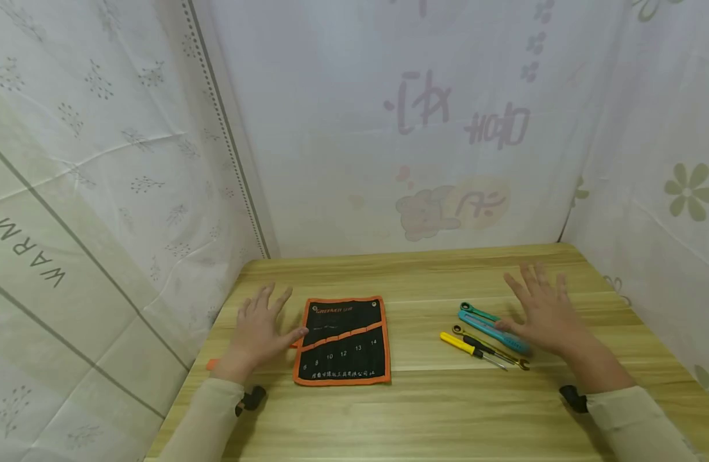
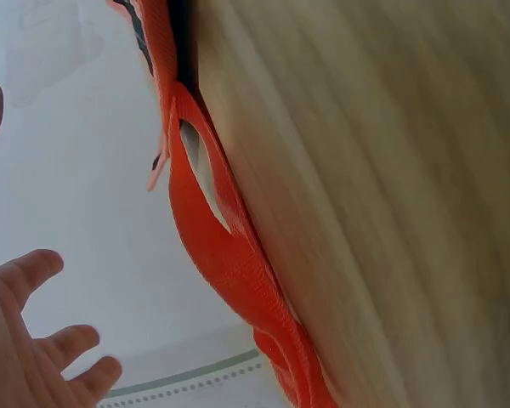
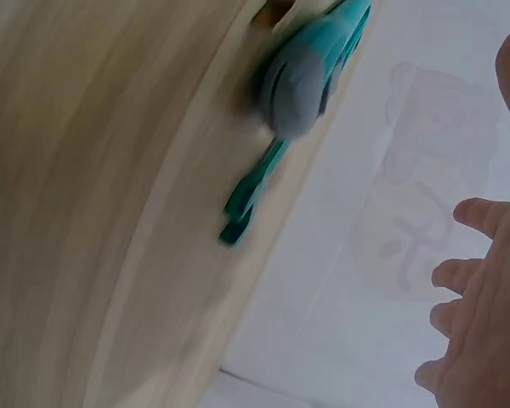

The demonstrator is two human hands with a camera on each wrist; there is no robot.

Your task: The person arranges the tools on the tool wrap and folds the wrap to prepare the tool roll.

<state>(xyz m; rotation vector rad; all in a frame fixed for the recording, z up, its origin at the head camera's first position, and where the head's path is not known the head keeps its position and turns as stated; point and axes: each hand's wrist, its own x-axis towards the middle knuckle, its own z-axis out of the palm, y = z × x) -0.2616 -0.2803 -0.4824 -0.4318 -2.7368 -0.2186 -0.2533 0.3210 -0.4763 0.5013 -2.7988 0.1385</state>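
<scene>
My left hand (image 1: 260, 330) is spread at the left edge of a black tool pouch (image 1: 342, 359) with orange trim and numbered pockets; its thumb overlaps the pouch's edge in the head view. An orange strap (image 2: 217, 246) loops off the pouch in the left wrist view. On the right, my right hand (image 1: 547, 321) hovers with fingers spread beside a small group of tools. These are a teal utility knife (image 1: 489, 330), a green ratchet wrench (image 1: 475, 310), a yellowish ratchet wrench (image 1: 459, 330) and a screwdriver (image 1: 461, 343) with a yellow and black handle. Neither hand holds anything.
The wooden table (image 1: 412, 417) has rounded back corners. Printed white curtains (image 1: 342, 141) hang behind it and on both sides. An orange strap end (image 1: 212, 364) shows by the left wrist. Each wrist wears a black camera mount (image 1: 573, 398).
</scene>
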